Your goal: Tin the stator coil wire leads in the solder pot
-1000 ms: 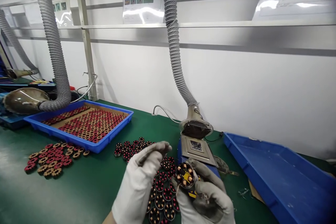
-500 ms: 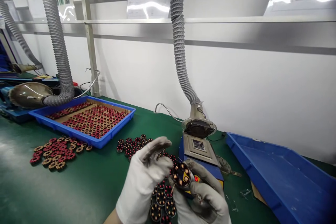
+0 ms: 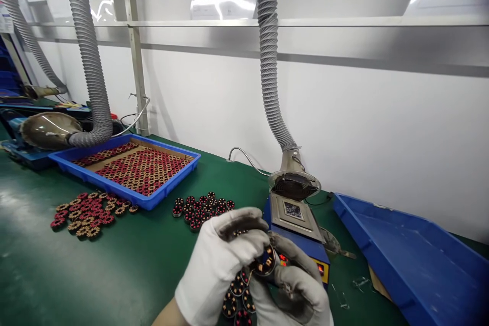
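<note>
A round dark part (image 3: 265, 261) with copper-coloured segments is held between my gloved hands. My right hand (image 3: 296, 280) wraps its fingers round the part's right side. My left hand (image 3: 229, 260), in a white glove with dirty fingertips, has its fingers bent and pressed together at the part's upper left; the fingertips hide some of it. Similar round parts (image 3: 237, 288) lie on the green table beneath and between my hands. Another cluster of these parts (image 3: 202, 207) sits behind my left hand.
Behind my right hand stands a blue heated unit (image 3: 301, 219) under an extraction hood (image 3: 294, 183). A blue tray (image 3: 412, 254) is at the right. At the left are a filled blue tray (image 3: 153, 201) and loose red and tan rings (image 3: 86, 214).
My left hand has closed in on the round part, its fingers now at the upper left edge. My right hand still holds the part. The view has shifted slightly.
</note>
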Available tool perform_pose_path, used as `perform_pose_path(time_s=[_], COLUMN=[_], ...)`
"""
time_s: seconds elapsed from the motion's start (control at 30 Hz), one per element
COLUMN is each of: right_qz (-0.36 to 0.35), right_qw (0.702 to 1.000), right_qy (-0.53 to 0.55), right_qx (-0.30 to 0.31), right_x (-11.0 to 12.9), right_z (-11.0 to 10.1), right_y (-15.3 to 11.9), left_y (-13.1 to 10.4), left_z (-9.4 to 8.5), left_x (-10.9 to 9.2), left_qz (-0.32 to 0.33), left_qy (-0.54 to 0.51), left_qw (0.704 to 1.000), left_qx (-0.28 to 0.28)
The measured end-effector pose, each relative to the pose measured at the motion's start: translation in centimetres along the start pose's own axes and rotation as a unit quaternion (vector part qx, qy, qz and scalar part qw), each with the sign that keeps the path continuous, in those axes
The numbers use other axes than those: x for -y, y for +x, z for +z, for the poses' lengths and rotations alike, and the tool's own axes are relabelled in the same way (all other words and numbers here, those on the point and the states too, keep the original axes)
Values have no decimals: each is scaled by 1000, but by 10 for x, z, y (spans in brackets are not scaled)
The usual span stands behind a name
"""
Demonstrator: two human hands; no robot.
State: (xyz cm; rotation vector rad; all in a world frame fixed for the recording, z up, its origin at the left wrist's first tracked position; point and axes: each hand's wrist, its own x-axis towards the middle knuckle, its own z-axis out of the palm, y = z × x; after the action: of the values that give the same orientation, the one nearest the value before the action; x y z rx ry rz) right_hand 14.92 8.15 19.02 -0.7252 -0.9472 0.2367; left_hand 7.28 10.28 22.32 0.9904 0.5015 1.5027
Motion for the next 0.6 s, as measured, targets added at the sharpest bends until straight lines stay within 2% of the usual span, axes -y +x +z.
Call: perform_pose_path(time_s=[0.1,0.2,0.3,0.4,0.47,0.5,0.53,0.6], right_qz=[-50,-85,-56,24,85,115,147,237], right_qw=[998,993,992,993,987,980,971,940], right_qy=[-8,1,25,62,87,89,81,42], right_qx=[24,82,106,97,107,135,168,241], right_x=[-8,-14,-13,-9,-8,-9,-11,-17], right_z=[-3,-9,-13,-19,-28,-34,-41,-55], right_y=[1,6,7,9,18,26,37,66], left_y=[-3,0,7,5,-8,-18,-30,-53], left_z=[2,-2,-10,-18,-28,-35,-43,-59], left_x=[2,2,-3,-10,-11,-9,-7,2], left_qz=[-6,49,113,142,135,132,125,164], left_qy=[13,-18,-43,-11,76,150,245,437], left_qw=[999,991,976,970,969,964,948,882], left_qx=[-44,-120,-179,-196,-193,-176,-157,-63])
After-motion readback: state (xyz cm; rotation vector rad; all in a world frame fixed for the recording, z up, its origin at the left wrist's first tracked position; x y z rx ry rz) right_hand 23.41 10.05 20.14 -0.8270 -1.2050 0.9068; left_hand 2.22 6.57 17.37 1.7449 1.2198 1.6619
